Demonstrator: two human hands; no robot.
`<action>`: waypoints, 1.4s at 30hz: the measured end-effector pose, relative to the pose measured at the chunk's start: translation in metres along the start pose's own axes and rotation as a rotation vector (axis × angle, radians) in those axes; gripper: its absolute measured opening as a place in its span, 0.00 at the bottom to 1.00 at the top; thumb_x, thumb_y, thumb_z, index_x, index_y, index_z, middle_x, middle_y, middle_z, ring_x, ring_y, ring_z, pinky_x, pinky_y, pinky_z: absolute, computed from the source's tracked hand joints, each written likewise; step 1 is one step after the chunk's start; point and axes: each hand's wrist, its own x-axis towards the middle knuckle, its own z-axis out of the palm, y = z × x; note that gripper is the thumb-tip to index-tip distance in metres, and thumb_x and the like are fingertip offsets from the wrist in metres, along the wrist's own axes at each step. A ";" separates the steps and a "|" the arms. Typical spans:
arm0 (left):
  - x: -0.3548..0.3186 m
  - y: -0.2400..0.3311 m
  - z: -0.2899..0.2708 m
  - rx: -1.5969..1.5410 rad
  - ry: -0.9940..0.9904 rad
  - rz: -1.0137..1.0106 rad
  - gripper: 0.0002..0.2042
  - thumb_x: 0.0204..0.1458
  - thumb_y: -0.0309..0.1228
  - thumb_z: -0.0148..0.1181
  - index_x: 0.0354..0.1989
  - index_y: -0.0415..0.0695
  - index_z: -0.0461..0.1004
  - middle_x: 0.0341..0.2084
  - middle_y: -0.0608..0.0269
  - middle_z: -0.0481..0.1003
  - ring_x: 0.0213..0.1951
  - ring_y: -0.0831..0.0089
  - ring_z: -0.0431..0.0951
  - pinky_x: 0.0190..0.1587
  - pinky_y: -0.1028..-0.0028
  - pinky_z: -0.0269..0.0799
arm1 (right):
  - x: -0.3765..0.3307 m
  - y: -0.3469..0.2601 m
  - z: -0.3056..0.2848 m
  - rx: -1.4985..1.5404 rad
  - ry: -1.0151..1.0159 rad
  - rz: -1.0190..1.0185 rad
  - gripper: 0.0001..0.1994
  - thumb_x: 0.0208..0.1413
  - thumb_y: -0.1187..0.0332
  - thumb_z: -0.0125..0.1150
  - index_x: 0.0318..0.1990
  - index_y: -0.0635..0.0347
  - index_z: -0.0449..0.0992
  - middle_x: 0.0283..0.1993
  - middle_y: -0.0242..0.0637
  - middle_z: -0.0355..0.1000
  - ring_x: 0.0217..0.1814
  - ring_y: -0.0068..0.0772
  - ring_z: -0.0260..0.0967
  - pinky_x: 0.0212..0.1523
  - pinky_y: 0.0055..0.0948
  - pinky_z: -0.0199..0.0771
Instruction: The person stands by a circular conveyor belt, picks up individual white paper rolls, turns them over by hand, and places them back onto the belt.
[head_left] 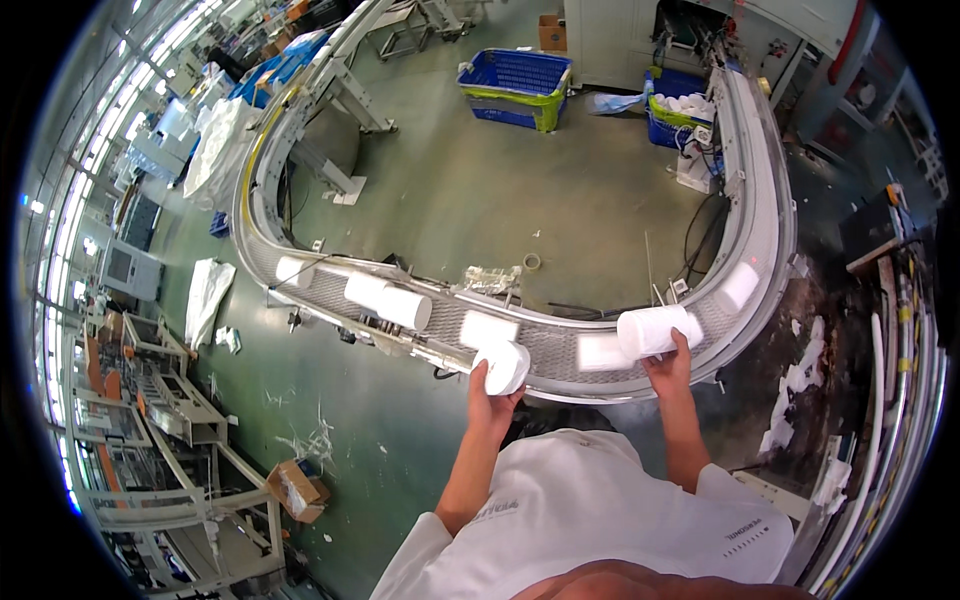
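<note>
Near the curved conveyor's front edge, my left hand (490, 402) is closed round a white paper roll (503, 367), whose round end faces up toward me. Farther right, my right hand (669, 369) grips another white paper roll (646, 331) from its near side, with its length lying crosswise over the belt. Between my hands a blurred white roll (603, 352) lies on the conveyor belt (556, 347). One more white roll (489, 329) rests just beyond my left hand. Several others sit along the belt, including a roll (405, 308) to the left and a roll (738, 287) on the right bend.
A blue and green crate (515, 88) stands on the floor inside the conveyor loop. Another crate (677, 118) beside the right leg holds white pieces. Metal frames (170, 400) and a torn carton (297, 490) are at left. White scraps (795, 385) lie at right.
</note>
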 end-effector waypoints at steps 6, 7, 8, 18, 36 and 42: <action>0.004 -0.002 0.007 -0.003 0.065 0.026 0.21 0.55 0.46 0.56 0.55 0.51 0.67 0.48 0.62 0.74 0.46 0.63 0.75 0.41 0.60 0.74 | 0.014 -0.029 -0.027 0.097 -0.001 -0.115 0.32 0.47 0.59 0.68 0.61 0.49 0.63 0.58 0.35 0.64 0.59 0.46 0.63 0.59 0.48 0.68; 0.004 -0.002 0.003 -0.008 0.082 0.026 0.21 0.55 0.46 0.56 0.54 0.51 0.68 0.47 0.62 0.74 0.46 0.63 0.76 0.40 0.61 0.74 | 0.015 -0.031 -0.025 0.071 0.056 -0.138 0.33 0.47 0.59 0.68 0.61 0.50 0.63 0.58 0.35 0.64 0.59 0.47 0.63 0.59 0.48 0.68; 0.004 -0.001 0.001 -0.017 0.058 0.032 0.21 0.55 0.46 0.56 0.54 0.51 0.68 0.46 0.62 0.74 0.45 0.64 0.76 0.40 0.62 0.74 | 0.017 -0.034 -0.027 0.085 0.074 -0.160 0.33 0.47 0.59 0.68 0.62 0.50 0.62 0.58 0.35 0.64 0.59 0.47 0.63 0.59 0.48 0.68; 0.006 -0.003 0.006 -0.021 -0.009 0.012 0.20 0.57 0.44 0.54 0.55 0.49 0.66 0.49 0.63 0.72 0.46 0.65 0.74 0.38 0.64 0.74 | 0.035 -0.085 -0.068 0.012 0.324 -0.403 0.32 0.42 0.61 0.73 0.56 0.58 0.66 0.53 0.40 0.66 0.50 0.43 0.70 0.43 0.40 0.75; 0.001 -0.009 0.010 -0.001 -0.026 0.002 0.20 0.57 0.43 0.55 0.56 0.50 0.66 0.50 0.62 0.73 0.47 0.64 0.75 0.42 0.63 0.73 | 0.122 -0.024 -0.127 -1.079 0.587 -0.607 0.35 0.41 0.64 0.73 0.53 0.78 0.64 0.47 0.54 0.72 0.50 0.46 0.73 0.44 0.39 0.75; 0.004 -0.027 0.005 0.303 -0.181 0.081 0.23 0.57 0.32 0.57 0.60 0.40 0.63 0.52 0.58 0.71 0.54 0.65 0.72 0.58 0.62 0.67 | 0.017 0.011 -0.013 -1.112 -0.308 -0.497 0.21 0.54 0.72 0.63 0.55 0.65 0.69 0.43 0.40 0.75 0.41 0.28 0.74 0.42 0.26 0.75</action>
